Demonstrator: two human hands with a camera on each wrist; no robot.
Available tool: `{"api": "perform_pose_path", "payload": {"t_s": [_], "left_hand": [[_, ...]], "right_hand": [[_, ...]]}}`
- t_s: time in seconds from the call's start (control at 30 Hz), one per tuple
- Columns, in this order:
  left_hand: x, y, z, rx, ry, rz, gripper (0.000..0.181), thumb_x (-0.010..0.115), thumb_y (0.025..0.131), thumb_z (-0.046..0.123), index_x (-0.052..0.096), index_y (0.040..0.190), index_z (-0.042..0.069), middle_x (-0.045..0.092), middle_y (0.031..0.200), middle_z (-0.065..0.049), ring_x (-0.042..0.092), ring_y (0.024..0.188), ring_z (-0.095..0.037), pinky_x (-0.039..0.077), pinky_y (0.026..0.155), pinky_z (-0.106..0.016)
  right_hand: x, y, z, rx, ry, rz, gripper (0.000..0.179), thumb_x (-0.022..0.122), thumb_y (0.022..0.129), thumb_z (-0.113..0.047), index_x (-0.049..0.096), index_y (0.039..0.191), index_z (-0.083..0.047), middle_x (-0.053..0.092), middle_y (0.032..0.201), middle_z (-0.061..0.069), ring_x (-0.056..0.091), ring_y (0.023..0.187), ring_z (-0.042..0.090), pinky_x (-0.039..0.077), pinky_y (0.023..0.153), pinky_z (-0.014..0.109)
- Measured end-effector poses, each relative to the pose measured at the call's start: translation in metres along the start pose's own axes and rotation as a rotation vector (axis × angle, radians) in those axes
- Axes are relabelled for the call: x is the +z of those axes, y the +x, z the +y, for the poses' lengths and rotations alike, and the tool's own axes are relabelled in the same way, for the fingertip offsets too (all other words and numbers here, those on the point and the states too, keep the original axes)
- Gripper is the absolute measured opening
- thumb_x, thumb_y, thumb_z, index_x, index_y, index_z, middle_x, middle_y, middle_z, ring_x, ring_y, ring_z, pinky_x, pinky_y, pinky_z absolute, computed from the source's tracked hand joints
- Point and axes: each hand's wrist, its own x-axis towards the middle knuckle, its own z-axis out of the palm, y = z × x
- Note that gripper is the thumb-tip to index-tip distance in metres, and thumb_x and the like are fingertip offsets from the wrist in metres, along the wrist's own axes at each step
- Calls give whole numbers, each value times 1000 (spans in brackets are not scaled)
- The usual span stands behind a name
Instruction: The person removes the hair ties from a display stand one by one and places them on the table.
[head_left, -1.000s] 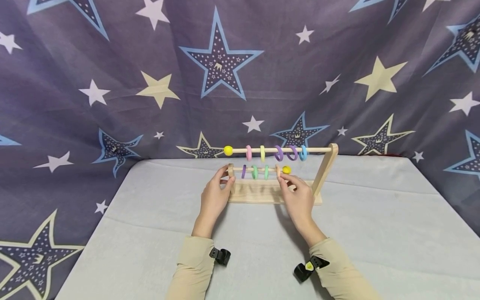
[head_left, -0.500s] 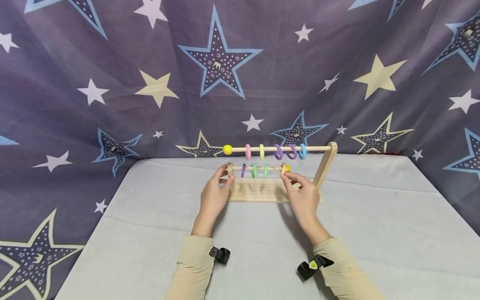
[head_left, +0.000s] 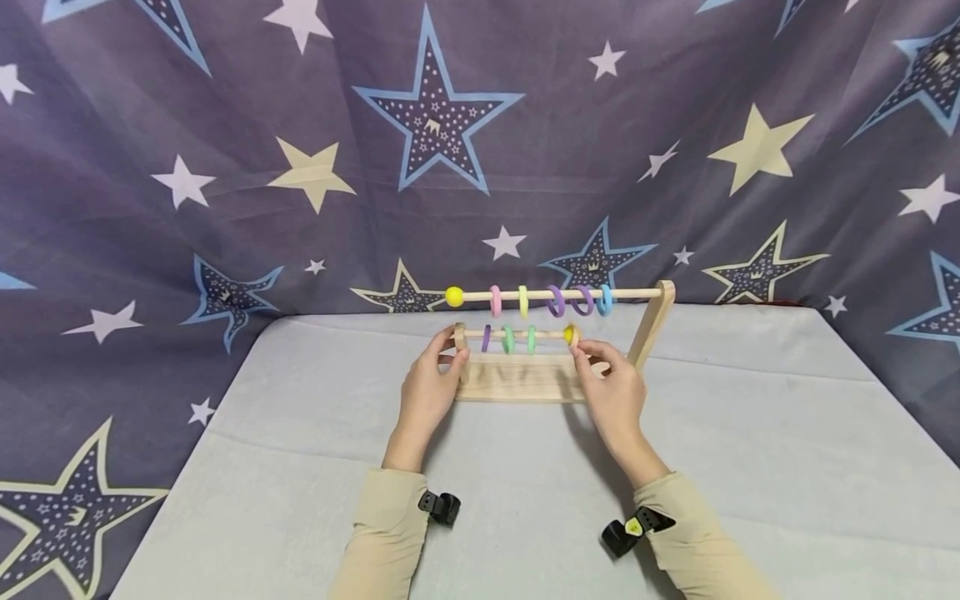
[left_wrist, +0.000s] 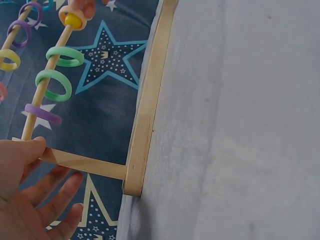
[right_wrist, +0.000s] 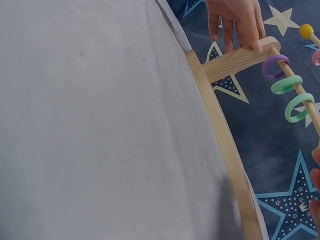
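A wooden ring rack stands on the table, its base board (head_left: 525, 380) near the back. My left hand (head_left: 426, 396) grips the short left upright (left_wrist: 90, 164) near its top, thumb on one side. From that upright runs the lower rod (head_left: 551, 334), carrying a purple ring (left_wrist: 44, 114) and two green rings (left_wrist: 65, 56). A yellow ball (left_wrist: 73, 21) caps the rod's right end. My right hand (head_left: 617, 393) pinches a peach ring (head_left: 576, 339) between thumb and fingertips, and the ring surrounds the ball. The right wrist view shows only part of my right fingers.
The upper rod (head_left: 480, 297) extends left from the tall right upright (head_left: 651, 325), ending in another yellow ball (head_left: 453, 297). Pink, yellow, purple and blue rings hang on it. A grey cloth covers the table (head_left: 300, 517); a star-patterned curtain (head_left: 247, 200) hangs behind.
My right hand has slid the peach ring rightward along the lower rod, from left of the yellow ball to around it. The left hand keeps its grip on the upright.
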Motion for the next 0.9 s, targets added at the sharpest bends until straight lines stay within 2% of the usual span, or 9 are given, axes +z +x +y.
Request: {"api": "perform_pose_path", "payload": {"t_s": [0.27,0.6,0.9], "left_hand": [[-2,0,1,2,-9,-14,48,61,100,31,50,145,19,63,131,-6,65,107,-24,48,87,-52],[-2,0,1,0,-2,-13,47,61,100,30,51,145,20,64,131,-7,66,107,-24,49,86,-52],[-2,0,1,0,-7,-13,47,61,100,31,51,145,20,64,130,-7,66,107,-24,48,87,-52]], "right_hand": [[-3,1,5,7,-13,-34,11,75,89,-16,75,96,-8,75,88,7,68,77,22,50,67,43],[-10,-2,4,0,-14,-89,12,76,88,-15,73,96,-7,75,89,5,67,77,23,46,69,32],[-16,-6,1,-59,-37,-151,9,77,86,-12,74,93,-7,74,90,5,68,77,22,48,66,37]]}}
